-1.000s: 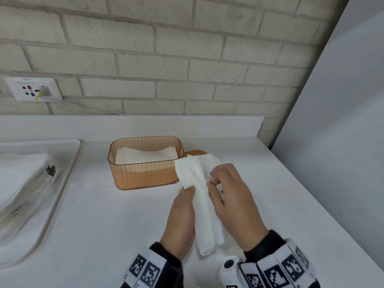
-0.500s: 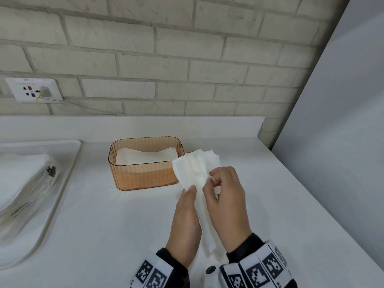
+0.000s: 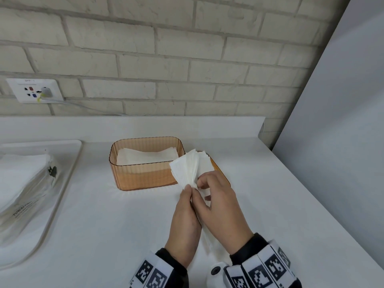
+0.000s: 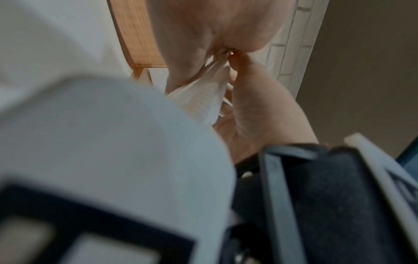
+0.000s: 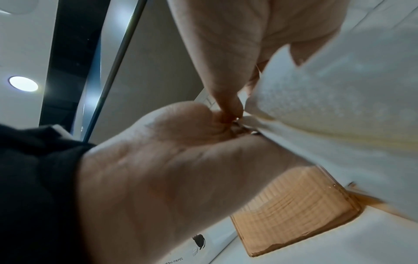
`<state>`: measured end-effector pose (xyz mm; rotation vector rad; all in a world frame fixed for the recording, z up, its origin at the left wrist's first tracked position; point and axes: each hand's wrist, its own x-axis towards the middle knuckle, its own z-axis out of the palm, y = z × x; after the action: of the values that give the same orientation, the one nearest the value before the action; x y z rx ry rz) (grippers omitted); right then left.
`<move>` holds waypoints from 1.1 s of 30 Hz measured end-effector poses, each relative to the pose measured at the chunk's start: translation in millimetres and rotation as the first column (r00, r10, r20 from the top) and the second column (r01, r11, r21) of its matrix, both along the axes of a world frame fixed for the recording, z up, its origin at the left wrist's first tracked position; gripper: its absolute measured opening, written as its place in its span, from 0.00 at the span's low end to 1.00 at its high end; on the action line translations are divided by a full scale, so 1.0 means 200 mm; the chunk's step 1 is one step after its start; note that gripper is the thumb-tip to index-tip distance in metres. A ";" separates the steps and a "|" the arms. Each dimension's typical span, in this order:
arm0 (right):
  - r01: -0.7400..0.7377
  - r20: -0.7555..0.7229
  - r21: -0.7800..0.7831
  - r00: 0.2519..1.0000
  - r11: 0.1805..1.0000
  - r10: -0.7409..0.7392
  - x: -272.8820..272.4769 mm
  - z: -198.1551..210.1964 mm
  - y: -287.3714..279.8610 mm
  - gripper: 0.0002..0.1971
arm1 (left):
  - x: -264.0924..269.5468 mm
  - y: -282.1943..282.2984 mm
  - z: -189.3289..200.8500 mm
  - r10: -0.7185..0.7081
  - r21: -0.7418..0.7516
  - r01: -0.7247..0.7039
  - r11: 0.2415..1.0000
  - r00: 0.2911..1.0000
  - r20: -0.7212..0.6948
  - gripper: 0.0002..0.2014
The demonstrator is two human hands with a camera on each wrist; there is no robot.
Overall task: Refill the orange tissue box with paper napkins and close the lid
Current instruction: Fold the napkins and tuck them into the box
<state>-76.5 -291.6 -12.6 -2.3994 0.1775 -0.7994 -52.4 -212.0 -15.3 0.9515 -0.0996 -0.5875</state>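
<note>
The orange ribbed tissue box (image 3: 145,177) stands open on the white counter, with white napkins (image 3: 145,156) lying flat inside. Its orange lid (image 3: 220,173) lies just right of the box, partly hidden. In front of the box's right corner, both hands hold a fanned stack of napkins (image 3: 189,167) upright. My left hand (image 3: 188,189) pinches its left side and my right hand (image 3: 202,182) pinches its right side. The wrist views show the stack (image 4: 203,96) (image 5: 328,107) squeezed between the two hands, and the box (image 4: 138,35) (image 5: 294,205) behind.
A white tray (image 3: 68,163) at the left holds a clear pack of napkins (image 3: 20,183). A wall socket (image 3: 35,90) with a plugged cable sits on the brick wall. A grey panel (image 3: 332,142) borders the counter on the right.
My right hand has moved left, closing against my left hand, and the napkin stack now fans out above the fingers. The box has not moved.
</note>
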 end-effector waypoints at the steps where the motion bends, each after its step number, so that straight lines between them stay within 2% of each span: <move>1: -0.003 -0.008 -0.007 1.000 1.000 0.003 0.00 0.00 0.00 0.11 | 0.00 0.00 0.00 0.008 -0.002 -0.008 1.000 1.000 -0.013 0.20; 2: -0.006 -0.018 -0.013 1.000 1.000 0.006 0.00 0.00 -0.01 0.10 | 0.00 0.00 0.00 0.016 -0.001 -0.016 1.000 1.000 -0.023 0.20; 5: 0.001 -0.034 -0.020 0.999 1.000 -0.002 0.00 0.01 -0.01 0.18 | 0.00 -0.01 0.01 0.024 0.012 -0.023 1.000 0.999 -0.029 0.19; 9: 0.007 -0.027 0.014 1.000 1.000 -0.007 0.00 0.01 -0.01 0.07 | 0.00 0.00 0.00 0.010 0.051 -0.010 0.999 1.000 0.005 0.20; 15: 0.025 -0.117 0.018 0.993 1.000 -0.023 0.00 0.00 -0.02 0.05 | 0.02 0.01 -0.03 -0.041 0.119 0.040 0.992 0.999 0.008 0.21; 20: 0.081 -0.068 -0.018 0.994 0.997 -0.082 -0.01 0.01 -0.05 0.01 | 0.02 0.01 -0.05 -0.070 0.231 0.049 0.972 0.994 0.082 0.24; 27: -0.040 -0.095 -0.158 0.995 0.987 0.025 -0.03 0.02 -0.02 0.01 | 0.02 0.00 -0.02 -0.030 0.254 -0.009 0.967 0.988 0.150 0.21; 30: -0.048 -0.093 -0.153 0.995 0.987 0.034 -0.03 0.02 -0.02 0.01 | 0.02 -0.01 -0.02 -0.013 0.211 -0.015 0.977 0.992 0.128 0.21; 33: -0.122 -0.134 -0.120 0.985 0.985 0.105 -0.04 0.02 -0.02 0.09 | 0.02 -0.01 -0.01 -0.017 0.173 -0.016 0.985 0.982 0.187 0.20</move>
<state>-84.7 -295.2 -9.3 -2.5574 0.0395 -0.6227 -48.4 -213.7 -17.9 1.1761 -0.2201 -0.5116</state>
